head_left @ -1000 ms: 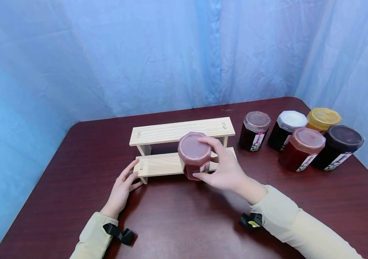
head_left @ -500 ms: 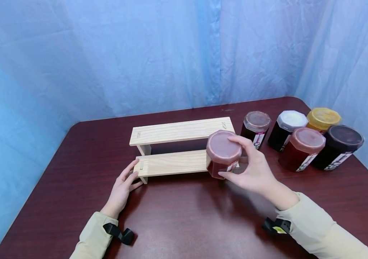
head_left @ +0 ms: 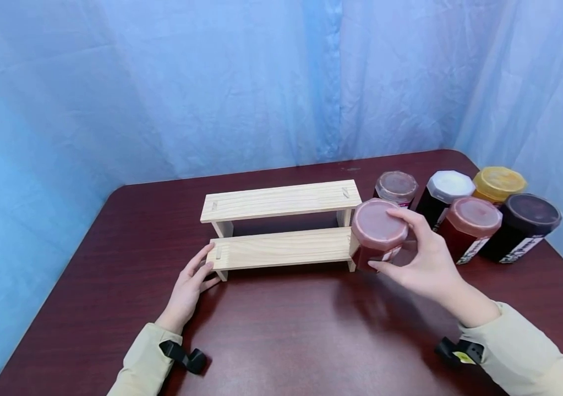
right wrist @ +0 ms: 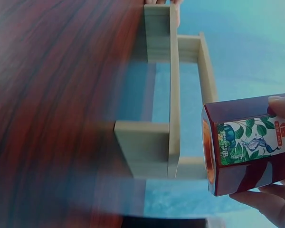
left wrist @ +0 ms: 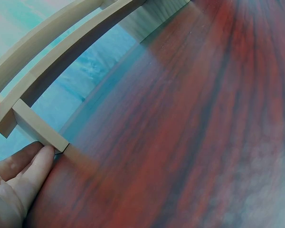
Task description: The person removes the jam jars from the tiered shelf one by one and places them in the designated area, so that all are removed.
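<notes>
My right hand grips an octagonal jar with a pinkish lid, dark red contents and a printed label, fingers and thumb on opposite sides. In the right wrist view the jar is raised above the table, apart from the board, near the right end of a two-step wooden shelf. My left hand holds the left end of the lower step. In the left wrist view, fingertips touch the shelf's leg, and others at the frame edge touch the board.
On the right of the dark red table stand several similar jars: one with a brownish lid, a white-lidded one, a yellow one, a red one and a black one. Blue curtains surround the table.
My right hand has carried the jar rightward from in front of the lower step's middle to just past its right end. The left hand has kept its place on the shelf.
</notes>
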